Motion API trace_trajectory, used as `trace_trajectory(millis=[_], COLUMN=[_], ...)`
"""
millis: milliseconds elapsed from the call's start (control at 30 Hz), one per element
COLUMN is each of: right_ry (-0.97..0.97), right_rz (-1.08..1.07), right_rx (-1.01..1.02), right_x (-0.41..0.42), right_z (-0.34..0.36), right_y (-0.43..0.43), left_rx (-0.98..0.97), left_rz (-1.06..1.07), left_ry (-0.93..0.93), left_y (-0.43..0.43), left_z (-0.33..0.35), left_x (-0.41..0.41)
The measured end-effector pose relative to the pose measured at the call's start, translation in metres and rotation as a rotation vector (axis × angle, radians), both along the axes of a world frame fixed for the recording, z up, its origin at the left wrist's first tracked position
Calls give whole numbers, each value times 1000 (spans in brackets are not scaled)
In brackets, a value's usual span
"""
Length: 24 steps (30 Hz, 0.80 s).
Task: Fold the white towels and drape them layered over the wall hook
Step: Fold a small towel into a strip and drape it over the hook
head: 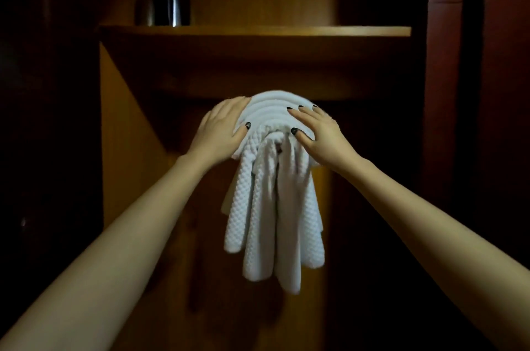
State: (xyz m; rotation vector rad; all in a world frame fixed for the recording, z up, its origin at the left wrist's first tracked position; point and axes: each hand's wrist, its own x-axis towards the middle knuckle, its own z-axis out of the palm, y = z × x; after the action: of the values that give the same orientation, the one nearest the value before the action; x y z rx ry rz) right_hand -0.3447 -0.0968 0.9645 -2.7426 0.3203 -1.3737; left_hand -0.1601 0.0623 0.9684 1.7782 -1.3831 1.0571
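Your white towels, waffle-textured, hang below the wooden shelf, arched in layers on top, with the ends dangling in folds. Your left hand and right hand press the mound's sides, each grip apart.

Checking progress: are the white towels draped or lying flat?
Draped: the white towels hang in layers, left hand and right hand touching the top. Hook hidden.

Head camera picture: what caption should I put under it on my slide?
Left hand and right hand rest on layered white towels hanging under a wooden shelf.
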Motion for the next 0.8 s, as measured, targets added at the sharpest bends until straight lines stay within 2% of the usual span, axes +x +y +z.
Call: trace_trajectory(millis=[167, 433, 667, 800], right_ry=[89, 380, 716, 829], right_rz=[53, 68, 202, 325], right_rx=[15, 45, 18, -17], right_x=[-18, -24, 7, 27], right_z=[-71, -207, -330, -396], right_y=[51, 112, 181, 234], left_rx=[231, 451, 516, 560], left_rz=[181, 286, 364, 445], left_ry=[-42, 43, 321, 471], left_y=[58, 163, 277, 338], left_z=[-79, -219, -350, -418], left_x=[-35, -71, -72, -73])
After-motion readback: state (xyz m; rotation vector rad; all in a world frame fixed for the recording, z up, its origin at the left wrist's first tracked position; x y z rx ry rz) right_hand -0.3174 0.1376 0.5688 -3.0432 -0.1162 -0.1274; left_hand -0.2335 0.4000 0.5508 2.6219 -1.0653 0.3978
